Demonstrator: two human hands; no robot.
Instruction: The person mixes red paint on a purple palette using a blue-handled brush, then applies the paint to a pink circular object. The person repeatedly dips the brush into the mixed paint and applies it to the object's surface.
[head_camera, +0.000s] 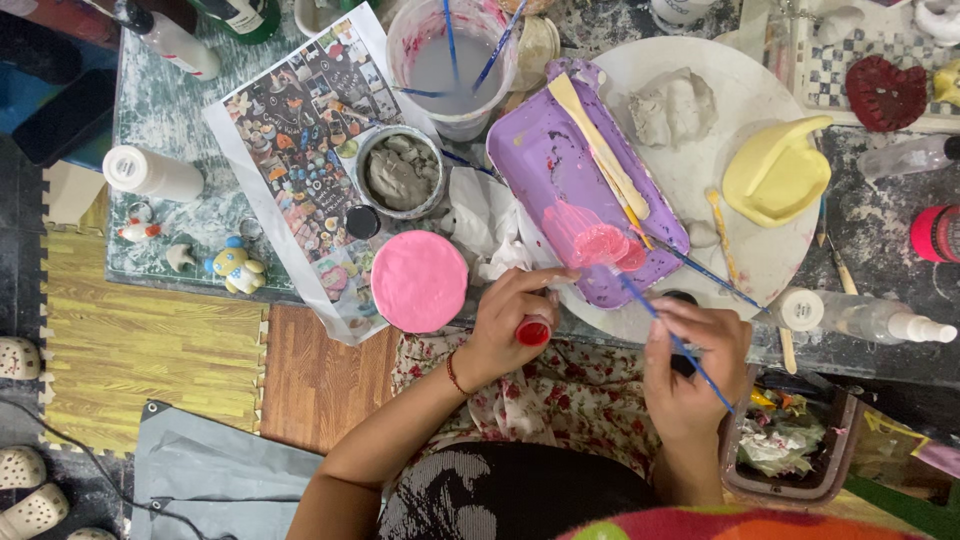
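My left hand (510, 320) grips a small red paint bottle (533, 331) at the table's near edge, just below a purple tray (560, 150). My right hand (695, 360) holds a thin blue paintbrush (665, 325) whose tip reaches a blob of pink paint (600, 243) on the tray's lower end. A wooden stick (600, 150) lies along the tray. A round pink disc (419, 281) sits left of my left hand, next to crumpled white paper (480, 220).
A white tub of grey water with brushes (452, 65), a bowl of grey clay (398, 172), a printed picture sheet (295, 130), a white round board (720, 190) with a clay lump and yellow piece (775, 172), spray bottles, small figurines (236, 266), a bin (790, 440).
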